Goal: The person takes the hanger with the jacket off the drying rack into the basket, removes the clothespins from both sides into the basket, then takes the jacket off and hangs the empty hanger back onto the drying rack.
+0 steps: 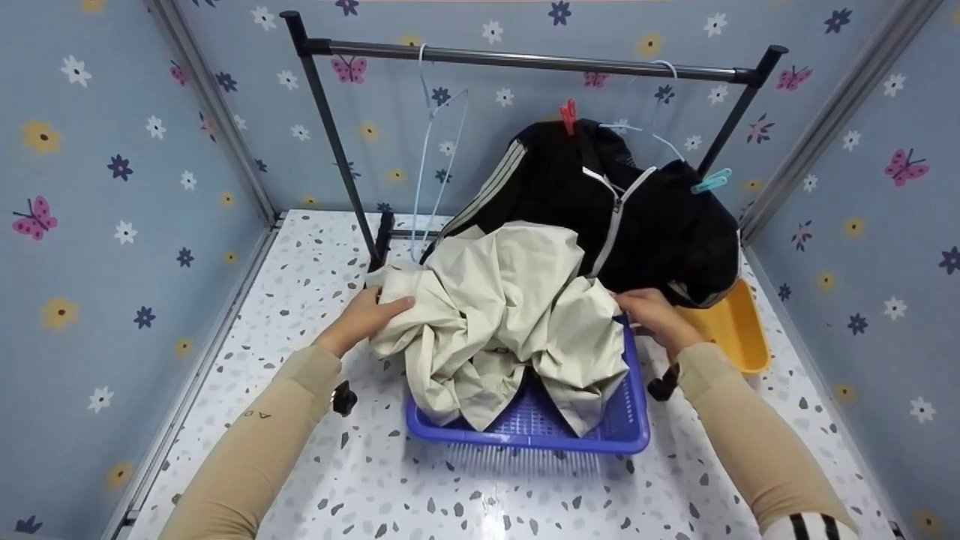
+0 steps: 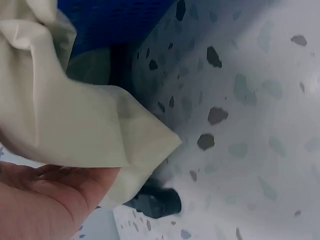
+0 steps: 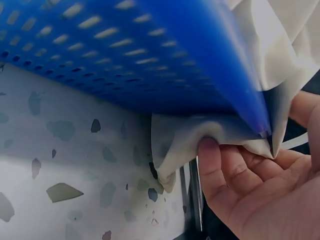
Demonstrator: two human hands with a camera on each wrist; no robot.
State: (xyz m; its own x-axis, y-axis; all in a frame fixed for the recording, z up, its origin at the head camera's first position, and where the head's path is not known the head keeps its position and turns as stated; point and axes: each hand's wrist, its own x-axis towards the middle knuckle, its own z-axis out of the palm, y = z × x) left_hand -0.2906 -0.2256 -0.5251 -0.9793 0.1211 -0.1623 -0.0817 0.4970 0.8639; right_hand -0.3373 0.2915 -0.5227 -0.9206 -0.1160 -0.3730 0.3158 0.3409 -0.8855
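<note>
A crumpled cream garment [image 1: 502, 300] lies heaped over a blue plastic basket [image 1: 525, 439], its folds spilling past the left and back rims. Its exact kind is hidden by the folds. On the left, my left hand [image 1: 367, 315] grips an edge of it, thumb on top; the left wrist view shows the palm [image 2: 65, 192] under the cloth. At the basket's right side, my right hand [image 1: 652, 311] holds another edge. Seen from the right wrist, its curled fingers [image 3: 225, 165] press the fabric just beyond the basket rim [image 3: 235, 75].
Behind stands a dark metal clothes rack [image 1: 525, 58]. A black zip jacket [image 1: 660, 225] hangs there with a red clothespin [image 1: 568, 116] and a teal clothespin [image 1: 711, 181]. A blue wire hanger [image 1: 426, 165] hangs further left. A yellow tray [image 1: 739, 330] sits behind the right arm.
</note>
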